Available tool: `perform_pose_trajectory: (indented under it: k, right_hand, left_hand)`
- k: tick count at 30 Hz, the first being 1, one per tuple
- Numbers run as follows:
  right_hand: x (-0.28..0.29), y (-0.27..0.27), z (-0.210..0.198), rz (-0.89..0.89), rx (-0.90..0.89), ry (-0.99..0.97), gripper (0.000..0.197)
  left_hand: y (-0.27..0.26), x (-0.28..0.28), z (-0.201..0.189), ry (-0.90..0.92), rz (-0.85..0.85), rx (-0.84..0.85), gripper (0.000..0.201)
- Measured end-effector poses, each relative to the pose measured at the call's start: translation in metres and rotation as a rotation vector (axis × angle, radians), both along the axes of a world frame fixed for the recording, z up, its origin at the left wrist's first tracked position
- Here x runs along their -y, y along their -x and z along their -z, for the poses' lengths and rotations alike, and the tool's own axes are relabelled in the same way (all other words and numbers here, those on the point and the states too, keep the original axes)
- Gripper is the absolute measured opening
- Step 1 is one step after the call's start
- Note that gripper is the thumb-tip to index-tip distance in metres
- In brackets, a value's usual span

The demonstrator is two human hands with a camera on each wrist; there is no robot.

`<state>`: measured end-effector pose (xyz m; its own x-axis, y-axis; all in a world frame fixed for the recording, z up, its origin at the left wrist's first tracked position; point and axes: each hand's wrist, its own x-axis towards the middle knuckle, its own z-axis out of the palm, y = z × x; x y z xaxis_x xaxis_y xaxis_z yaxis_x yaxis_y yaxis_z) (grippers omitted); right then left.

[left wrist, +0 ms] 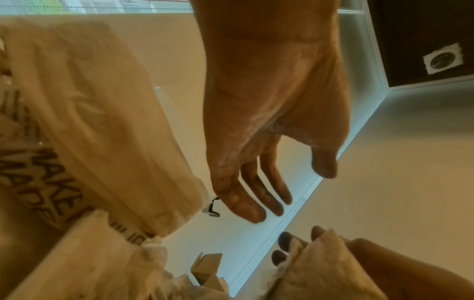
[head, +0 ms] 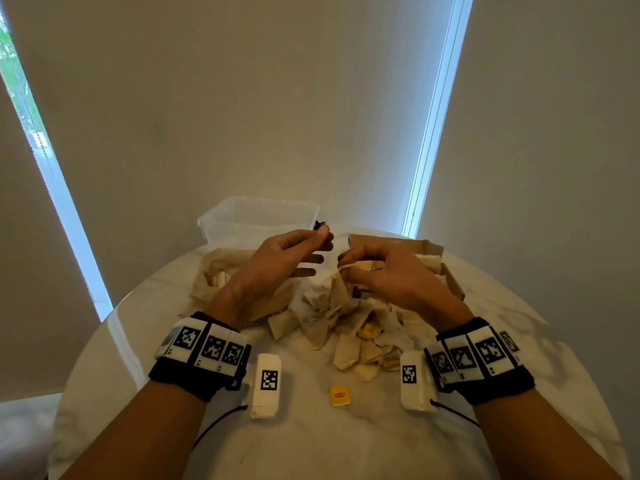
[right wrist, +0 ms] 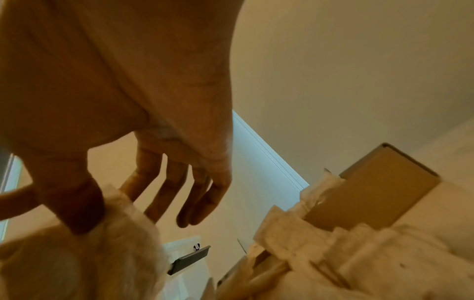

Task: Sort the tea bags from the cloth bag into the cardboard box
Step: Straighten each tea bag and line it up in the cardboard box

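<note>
My right hand (head: 343,266) pinches a pale tea bag (head: 336,289) between thumb and forefinger, lifted over the heap; its other fingers (right wrist: 197,203) are spread. That same tea bag (right wrist: 102,253) fills the lower left of the right wrist view. My left hand (head: 320,247) hovers just left of it with straight fingers (left wrist: 256,203) and holds nothing. Several tea bags (head: 346,320) lie heaped on the table between my wrists. The printed cloth bag (head: 214,271) lies slumped under my left forearm. The cardboard box (head: 433,251) stands open behind my right hand, with tea bags (right wrist: 333,243) in it.
A clear plastic tub (head: 256,216) stands at the table's far edge behind the cloth bag. A loose yellow tag (head: 339,395) lies near the front of the round white table (head: 311,445). Blinds and a wall rise close behind.
</note>
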<state>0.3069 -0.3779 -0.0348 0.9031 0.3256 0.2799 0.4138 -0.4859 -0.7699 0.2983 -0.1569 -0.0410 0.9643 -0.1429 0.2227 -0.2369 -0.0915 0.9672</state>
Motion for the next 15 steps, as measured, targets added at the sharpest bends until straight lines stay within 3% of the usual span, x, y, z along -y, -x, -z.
perform_pose_trajectory:
  k: [4,9,15]
  right_hand:
    - [0.014,0.002,0.010,0.042,-0.029,-0.202,0.012]
    - [0.025,0.003,0.016,0.018,-0.056,-0.224,0.027]
    - [0.025,0.005,0.017,0.038,-0.091,-0.195,0.026]
  left_hand:
    - [0.005,0.008,0.004,-0.101,0.133,-0.025,0.046]
    - [0.008,0.019,0.007,-0.218,0.189,-0.034,0.041]
    - [0.002,0.016,0.015,-0.234,0.152,-0.087,0.035]
